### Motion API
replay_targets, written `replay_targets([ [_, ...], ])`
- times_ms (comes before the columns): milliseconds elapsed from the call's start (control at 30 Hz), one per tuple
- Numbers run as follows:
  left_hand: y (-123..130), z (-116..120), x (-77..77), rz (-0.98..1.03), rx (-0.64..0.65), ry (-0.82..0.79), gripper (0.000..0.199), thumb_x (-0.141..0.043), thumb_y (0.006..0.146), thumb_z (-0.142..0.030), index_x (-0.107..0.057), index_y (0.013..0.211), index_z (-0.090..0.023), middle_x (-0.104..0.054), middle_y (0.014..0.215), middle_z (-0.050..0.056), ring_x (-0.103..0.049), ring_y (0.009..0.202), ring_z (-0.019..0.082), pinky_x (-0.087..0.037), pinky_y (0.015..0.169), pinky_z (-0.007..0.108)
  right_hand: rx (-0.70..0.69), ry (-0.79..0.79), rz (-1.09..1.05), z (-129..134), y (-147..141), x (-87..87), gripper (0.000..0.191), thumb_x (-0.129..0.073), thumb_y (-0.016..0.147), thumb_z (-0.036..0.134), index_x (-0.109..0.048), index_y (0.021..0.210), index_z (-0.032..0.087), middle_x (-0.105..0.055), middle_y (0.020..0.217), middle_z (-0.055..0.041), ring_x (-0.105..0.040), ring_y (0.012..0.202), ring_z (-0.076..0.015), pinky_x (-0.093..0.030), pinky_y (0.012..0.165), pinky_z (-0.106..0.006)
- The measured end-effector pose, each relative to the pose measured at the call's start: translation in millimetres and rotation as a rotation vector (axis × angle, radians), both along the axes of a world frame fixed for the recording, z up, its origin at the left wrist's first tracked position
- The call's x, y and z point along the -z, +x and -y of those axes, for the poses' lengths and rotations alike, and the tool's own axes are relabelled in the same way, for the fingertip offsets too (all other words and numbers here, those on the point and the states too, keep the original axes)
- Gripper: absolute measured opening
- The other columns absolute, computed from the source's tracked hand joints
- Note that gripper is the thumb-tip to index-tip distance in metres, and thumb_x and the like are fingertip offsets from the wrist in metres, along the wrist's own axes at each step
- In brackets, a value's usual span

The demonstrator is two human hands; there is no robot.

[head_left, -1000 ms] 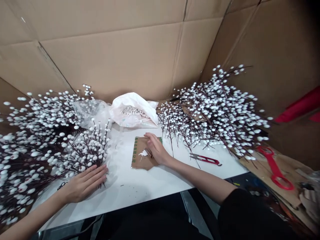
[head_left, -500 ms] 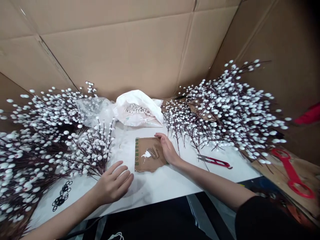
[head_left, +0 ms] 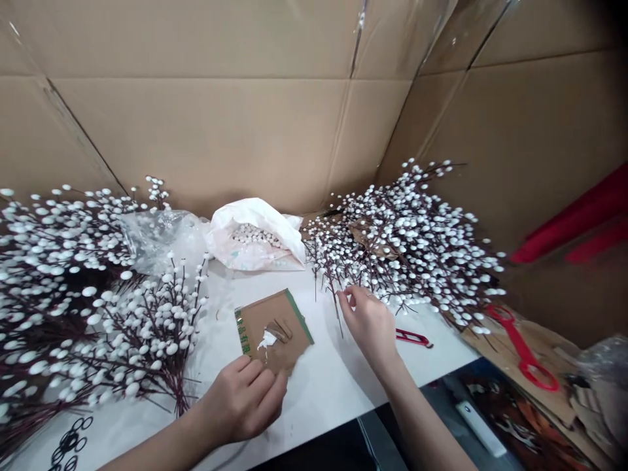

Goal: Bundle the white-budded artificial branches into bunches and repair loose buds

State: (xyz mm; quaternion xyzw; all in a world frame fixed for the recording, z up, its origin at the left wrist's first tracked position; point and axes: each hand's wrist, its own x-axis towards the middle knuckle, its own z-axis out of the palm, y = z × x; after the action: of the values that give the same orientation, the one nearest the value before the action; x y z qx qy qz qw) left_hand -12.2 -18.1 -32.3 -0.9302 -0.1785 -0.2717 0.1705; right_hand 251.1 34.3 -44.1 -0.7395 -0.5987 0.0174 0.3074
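- The left hand [head_left: 244,405] rests on the near edge of a small brown cardboard square with a green printed border [head_left: 273,328], fingers curled loosely together and pressed flat on it, apparently pinning it to the white worktop [head_left: 318,399] so it does not slide.
- The card carries a dab of white paste [head_left: 266,339] near its middle and a few short brown bits beside the dab; what those bits are is too small to tell.
- The right hand [head_left: 370,324] reaches to the right of the card, thumb and forefinger pinching a thin dark twig at the foot of the right heap of dark branches studded with white buds [head_left: 407,242]; the other fingers stay loosely spread, leaving the stem free to slide out.
- Just beyond that hand lie small red-handled snips [head_left: 415,338], half hidden by the wrist.
- A similar heap of white-budded branches [head_left: 88,294] fills the left side, cut off by the frame edge.
- At the far middle, a white plastic bag [head_left: 258,232] gapes open to show loose white beads; a crumpled clear bag [head_left: 157,239] sits to its left.
- Small black rings [head_left: 69,445] lie at the near left corner, partly cut off.
- Larger red scissors [head_left: 523,347] rest on cardboard scraps at the far right, off the worktop.
- Tall cardboard walls [head_left: 220,131] enclose the scene.
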Motion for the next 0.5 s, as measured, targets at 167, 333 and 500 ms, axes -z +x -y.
replay_targets([
  [167,-5.7,-12.1,-7.1,0.069,-0.044,0.027,0.014,-0.059,0.077,-0.008,-0.063,0.091,-0.008,-0.054,0.055,0.0,-0.045,0.049,0.016,-0.029,0.045,0.033,-0.009,-0.153,-0.004,-5.3,6.6,21.7,0.018,-0.058,0.083,0.032,-0.061,0.071,0.019,-0.061,0.061,-0.0052,-0.056,0.059,-0.0198,-0.027,0.053,-0.027],
  [333,-6.4,-14.5,-11.4,0.111,-0.08,-0.007,0.01,-0.056,0.08,-0.008,-0.063,0.088,-0.01,-0.052,0.053,0.0,-0.045,0.046,0.016,-0.031,0.042,0.033,-0.09,-0.143,-0.099,-11.8,7.3,23.0,0.024,-0.049,0.087,0.03,-0.054,0.066,0.021,-0.055,0.054,0.0005,-0.051,0.053,-0.0161,-0.032,0.055,-0.026],
  [500,-3.5,-8.9,-17.6,0.272,-0.108,-0.211,0.016,-0.049,0.083,-0.007,-0.062,0.086,-0.016,-0.056,0.055,-0.001,-0.051,0.047,0.014,-0.04,0.044,0.028,-0.074,-0.07,-0.2,8.9,9.0,11.1,0.028,-0.045,0.09,0.04,-0.053,0.071,0.022,-0.044,0.048,0.0052,-0.043,0.046,-0.0134,-0.032,0.05,-0.025],
])
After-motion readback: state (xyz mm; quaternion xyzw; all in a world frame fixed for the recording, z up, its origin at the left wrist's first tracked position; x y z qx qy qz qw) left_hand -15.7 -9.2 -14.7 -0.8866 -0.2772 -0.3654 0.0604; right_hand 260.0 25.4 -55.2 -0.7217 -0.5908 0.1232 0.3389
